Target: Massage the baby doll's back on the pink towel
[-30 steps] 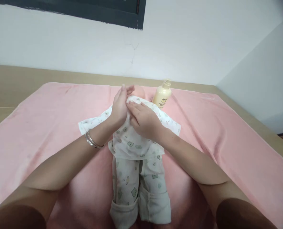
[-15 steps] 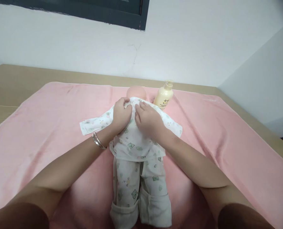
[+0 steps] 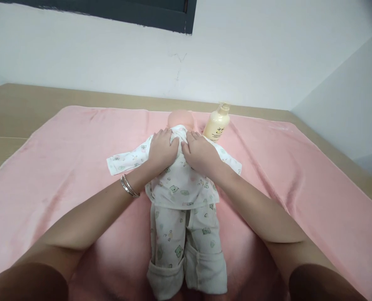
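Note:
A doll in a white printed top [image 3: 186,188] and matching trousers [image 3: 170,238] with rolled cuffs lies on a pink blanket [image 3: 88,150]. Its bald head [image 3: 180,119] points away from me, and the sleeves spread to both sides. My left hand [image 3: 163,149] rests flat on the upper left of the top, fingers pointing to the shoulder. On the upper right of the top lies my right hand [image 3: 201,154], palm down with its fingers stretched forward. Both thumbs point inward with a narrow gap between them. Neither hand grips anything.
A pale yellow pump bottle [image 3: 217,123] stands on the blanket just right of the doll's head. Beyond the blanket runs the tan table edge [image 3: 110,98], against a white wall [image 3: 242,54]. A dark frame [image 3: 160,16] is at the top.
Both hands have settled flatter on the top near the shoulders. The right hand's fingers have moved slightly right and now point forward. The view has shifted slightly.

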Demonstrator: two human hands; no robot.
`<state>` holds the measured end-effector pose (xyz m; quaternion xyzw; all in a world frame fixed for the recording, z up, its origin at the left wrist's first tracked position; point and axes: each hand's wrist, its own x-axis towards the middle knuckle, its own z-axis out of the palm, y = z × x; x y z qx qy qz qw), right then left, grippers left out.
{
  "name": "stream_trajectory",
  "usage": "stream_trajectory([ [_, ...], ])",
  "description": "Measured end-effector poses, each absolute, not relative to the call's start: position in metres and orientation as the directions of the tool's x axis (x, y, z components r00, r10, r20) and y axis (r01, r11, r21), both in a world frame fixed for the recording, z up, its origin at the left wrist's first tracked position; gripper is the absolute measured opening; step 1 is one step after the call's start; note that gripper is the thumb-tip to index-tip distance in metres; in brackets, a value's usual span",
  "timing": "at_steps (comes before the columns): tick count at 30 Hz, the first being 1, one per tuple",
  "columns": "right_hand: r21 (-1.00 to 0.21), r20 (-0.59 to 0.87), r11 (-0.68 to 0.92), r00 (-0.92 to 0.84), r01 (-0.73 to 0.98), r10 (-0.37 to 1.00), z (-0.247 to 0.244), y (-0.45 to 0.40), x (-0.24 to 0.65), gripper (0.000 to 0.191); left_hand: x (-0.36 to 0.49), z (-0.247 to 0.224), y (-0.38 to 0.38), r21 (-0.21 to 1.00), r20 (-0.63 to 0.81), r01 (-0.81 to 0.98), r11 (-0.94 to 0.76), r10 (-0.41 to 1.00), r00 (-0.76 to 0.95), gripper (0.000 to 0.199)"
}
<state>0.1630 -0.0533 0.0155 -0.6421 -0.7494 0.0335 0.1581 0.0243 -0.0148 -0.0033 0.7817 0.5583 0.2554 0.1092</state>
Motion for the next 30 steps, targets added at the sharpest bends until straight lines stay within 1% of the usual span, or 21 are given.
stream_trajectory([
  [2, -0.285, 0.170, 0.197, -0.152, 0.938, 0.974, 0.017, -0.052, 0.164, 0.050, 0.024, 0.002, -0.023, 0.330, 0.290, 0.858, -0.394, 0.907, 0.305, 0.038],
  [4, -0.341, 0.122, 0.175, -0.141, 0.924, 0.982, 0.019, -0.047, 0.170, 0.050, 0.024, 0.006, -0.032, 0.217, 0.306, 0.876, -0.430, 0.882, 0.357, 0.039],
  [6, -0.358, 0.095, 0.129, -0.101, 0.925, 0.990, 0.020, -0.043, 0.174, 0.053, 0.024, 0.009, -0.035, 0.169, 0.309, 0.881, -0.441, 0.873, 0.377, 0.040],
  [7, -0.346, 0.092, 0.108, -0.080, 0.932, 0.992, 0.020, -0.043, 0.174, 0.054, 0.023, 0.010, -0.035, 0.178, 0.293, 0.882, -0.437, 0.879, 0.376, 0.040],
  [9, -0.294, 0.109, 0.097, -0.067, 0.951, 0.992, 0.020, -0.049, 0.171, 0.054, 0.022, 0.011, -0.028, 0.242, 0.235, 0.881, -0.406, 0.906, 0.353, 0.041],
  [12, -0.191, 0.171, 0.142, -0.109, 0.971, 0.979, 0.020, -0.062, 0.163, 0.050, 0.021, 0.013, -0.018, 0.334, 0.164, 0.869, -0.366, 0.930, 0.329, 0.048],
  [14, -0.160, 0.188, 0.160, -0.129, 0.974, 0.974, 0.020, -0.064, 0.162, 0.048, 0.021, 0.013, -0.019, 0.325, 0.151, 0.875, -0.359, 0.933, 0.326, 0.051],
  [15, -0.173, 0.179, 0.159, -0.128, 0.972, 0.975, 0.020, -0.063, 0.163, 0.046, 0.022, 0.014, -0.022, 0.300, 0.152, 0.882, -0.362, 0.932, 0.330, 0.051],
  [18, -0.277, 0.140, 0.161, -0.126, 0.947, 0.982, 0.018, -0.050, 0.171, 0.044, 0.025, 0.016, -0.035, 0.196, 0.177, 0.899, -0.393, 0.915, 0.361, 0.052],
  [20, -0.299, 0.151, 0.171, -0.130, 0.939, 0.980, 0.016, -0.043, 0.174, 0.045, 0.025, 0.018, -0.037, 0.182, 0.173, 0.894, -0.409, 0.909, 0.380, 0.053],
  [22, -0.248, 0.181, 0.176, -0.133, 0.953, 0.974, 0.015, -0.044, 0.173, 0.047, 0.022, 0.019, -0.030, 0.245, 0.135, 0.883, -0.401, 0.916, 0.378, 0.050],
  [24, -0.174, 0.197, 0.177, -0.142, 0.969, 0.970, 0.018, -0.053, 0.169, 0.046, 0.018, 0.019, -0.020, 0.362, 0.090, 0.857, -0.368, 0.928, 0.361, 0.048],
  [26, -0.134, 0.178, 0.175, -0.150, 0.975, 0.972, 0.025, -0.062, 0.166, 0.042, 0.016, 0.019, -0.013, 0.452, 0.070, 0.831, -0.325, 0.941, 0.330, 0.049],
  [27, -0.142, 0.152, 0.165, -0.143, 0.976, 0.978, 0.028, -0.065, 0.165, 0.041, 0.016, 0.018, -0.013, 0.465, 0.070, 0.830, -0.308, 0.947, 0.313, 0.051],
  [28, -0.170, 0.119, 0.147, -0.128, 0.974, 0.985, 0.032, -0.065, 0.167, 0.041, 0.017, 0.018, -0.016, 0.452, 0.078, 0.839, -0.302, 0.951, 0.300, 0.051],
  [30, -0.253, 0.061, 0.113, -0.101, 0.961, 0.993, 0.034, -0.060, 0.171, 0.042, 0.021, 0.018, -0.026, 0.367, 0.116, 0.873, -0.323, 0.946, 0.302, 0.049],
])
